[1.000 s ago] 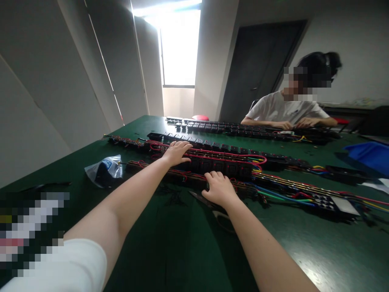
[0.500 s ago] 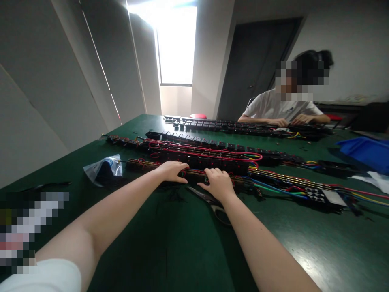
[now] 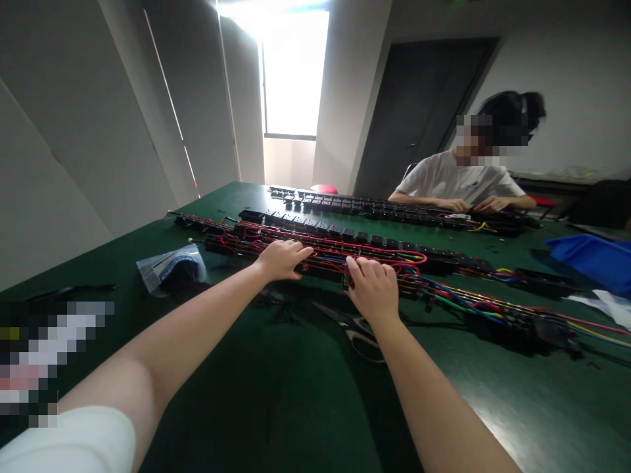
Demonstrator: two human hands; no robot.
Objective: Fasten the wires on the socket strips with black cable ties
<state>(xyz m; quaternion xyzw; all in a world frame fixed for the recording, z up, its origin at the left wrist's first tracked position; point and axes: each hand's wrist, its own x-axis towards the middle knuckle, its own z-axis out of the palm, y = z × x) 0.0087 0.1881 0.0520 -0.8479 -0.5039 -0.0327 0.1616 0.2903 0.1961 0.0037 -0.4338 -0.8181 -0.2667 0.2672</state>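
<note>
A long, narrow power strip [image 3: 325, 267] with its red, blue and brass-coloured wiring exposed lies across the table. My left hand [image 3: 283, 258] is closed over its near edge, left of the middle. Farther right, my right hand [image 3: 375, 286] grips the same strip, fingers over the top and thumb on the near side. Loose coloured wires and a dark end unit [image 3: 537, 332] trail from its right end. Just beyond it, and close against it, lies another black strip with sockets [image 3: 315, 226]. Scissors [image 3: 363, 338] rest on the table by my right wrist.
A clear plastic bag [image 3: 170, 266] with something dark inside sits at the left. More black strips [image 3: 340, 200] lie at the back, where a co-worker [image 3: 458, 180] has both hands on them. A blue bin [image 3: 591, 259] and white paper [image 3: 604, 307] are at the right on the green table [image 3: 305, 407].
Both hands have moved slightly up and away from me with the power strip, which has turned over: the pale panel at its right end no longer shows. My right hand has also shifted right.
</note>
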